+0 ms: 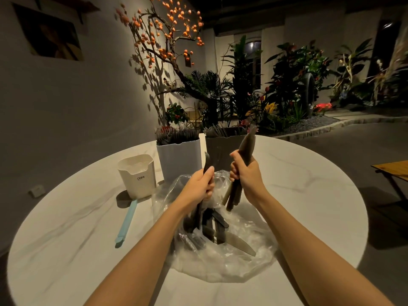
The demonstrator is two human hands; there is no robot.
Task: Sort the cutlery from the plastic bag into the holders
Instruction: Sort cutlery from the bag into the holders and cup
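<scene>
The cutlery lies mostly in the plastic bag (223, 257), which is spread open on the round table (66, 239) directly before the person. Inside it are dark handles and at least one knife (239, 243) with a pale blade lying flat. The bag is probably opened wide so that the pieces can be seen and taken out by kind.

The right hand (245, 173) has its fingers curled around a bundle of knives (246, 146), blades up, held above the bag. Gathering several of one kind seems intended to drop them together. The left hand (202, 182) grips some dark pieces (206, 161) upright; their type is blurred, perhaps forks.

Behind the bag stand two tall holders: a white holder (178, 157), already full of dark utensils, and a dark holder (217, 151) just beside it, also holding pieces. The knives are near the dark one, so this is likely their place.

To the left stands a small cream holder (138, 177), which bears the letters "CRBW"; smaller print under it cannot be read. A light blue tool (127, 224) lies on the table before it.
</scene>
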